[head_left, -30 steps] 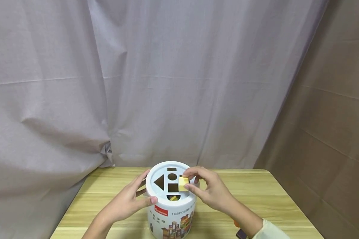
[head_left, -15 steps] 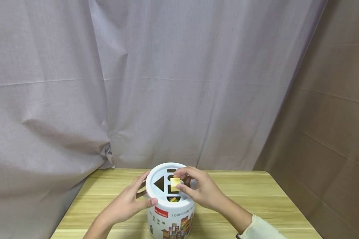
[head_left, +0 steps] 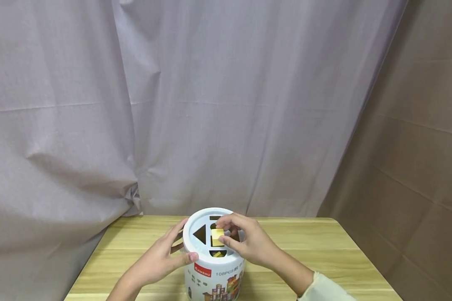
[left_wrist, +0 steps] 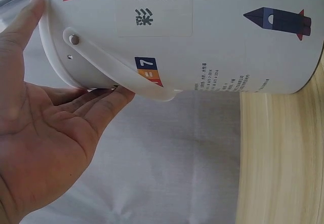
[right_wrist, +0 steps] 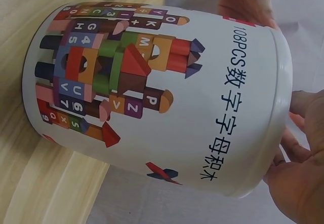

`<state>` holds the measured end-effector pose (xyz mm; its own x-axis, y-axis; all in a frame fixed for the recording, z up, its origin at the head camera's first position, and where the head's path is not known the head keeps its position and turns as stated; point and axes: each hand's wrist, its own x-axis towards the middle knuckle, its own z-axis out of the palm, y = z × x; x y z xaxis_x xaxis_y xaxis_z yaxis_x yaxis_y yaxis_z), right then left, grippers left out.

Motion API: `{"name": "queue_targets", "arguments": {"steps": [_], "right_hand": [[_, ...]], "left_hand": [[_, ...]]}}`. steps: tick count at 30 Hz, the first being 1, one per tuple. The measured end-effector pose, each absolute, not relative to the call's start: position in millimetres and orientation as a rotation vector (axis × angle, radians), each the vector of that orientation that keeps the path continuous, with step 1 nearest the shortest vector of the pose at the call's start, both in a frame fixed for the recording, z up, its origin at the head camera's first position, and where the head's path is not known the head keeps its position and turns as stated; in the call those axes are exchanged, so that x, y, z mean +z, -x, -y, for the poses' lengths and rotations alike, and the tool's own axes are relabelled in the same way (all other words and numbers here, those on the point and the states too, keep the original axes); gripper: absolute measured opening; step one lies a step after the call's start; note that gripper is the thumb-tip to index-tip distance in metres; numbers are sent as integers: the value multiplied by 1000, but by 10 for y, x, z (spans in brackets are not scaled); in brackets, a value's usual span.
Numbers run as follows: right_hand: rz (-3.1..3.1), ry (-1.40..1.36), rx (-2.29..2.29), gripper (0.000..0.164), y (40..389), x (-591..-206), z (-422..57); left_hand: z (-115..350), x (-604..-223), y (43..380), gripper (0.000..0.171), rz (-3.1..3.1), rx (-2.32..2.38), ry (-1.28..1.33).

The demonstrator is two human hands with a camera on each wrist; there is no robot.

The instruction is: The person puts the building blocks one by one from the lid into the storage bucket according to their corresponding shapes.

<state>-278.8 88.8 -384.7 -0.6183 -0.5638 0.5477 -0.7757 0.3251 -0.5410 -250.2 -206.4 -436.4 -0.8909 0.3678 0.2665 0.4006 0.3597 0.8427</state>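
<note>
My right hand (head_left: 252,242) pinches a small yellow block (head_left: 217,237) between thumb and fingers. The block covers most of the square hole in the white lid (head_left: 203,251); in the right wrist view it is hidden behind the rim. A white printed bucket (head_left: 219,274) stands upright beneath that lid. Against its left side rests my left hand (head_left: 154,261), thumb on the front rim and the other fingers extended along the side. The left wrist view shows those fingers touching the wall beside the white carrying handle (left_wrist: 121,74).
Yellow pieces (head_left: 218,254) show through the half-round hole at the lid's front. Other cut-outs include a triangular hole (head_left: 200,234). The bucket stands on a wood-grain table (head_left: 301,255), with a grey curtain (head_left: 226,104) hanging behind its far edge.
My right hand has brought the yellow block leftward from the lid's right side to the square hole. The left hand keeps its place on the bucket.
</note>
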Motion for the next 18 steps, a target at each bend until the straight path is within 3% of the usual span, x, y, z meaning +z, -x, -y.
{"name": "queue_targets", "arguments": {"steps": [18], "right_hand": [[2267,-1318,892,33,2770,-3878,-882]], "left_hand": [[2088,-4372,2515,103,2564,-1603,750]]}}
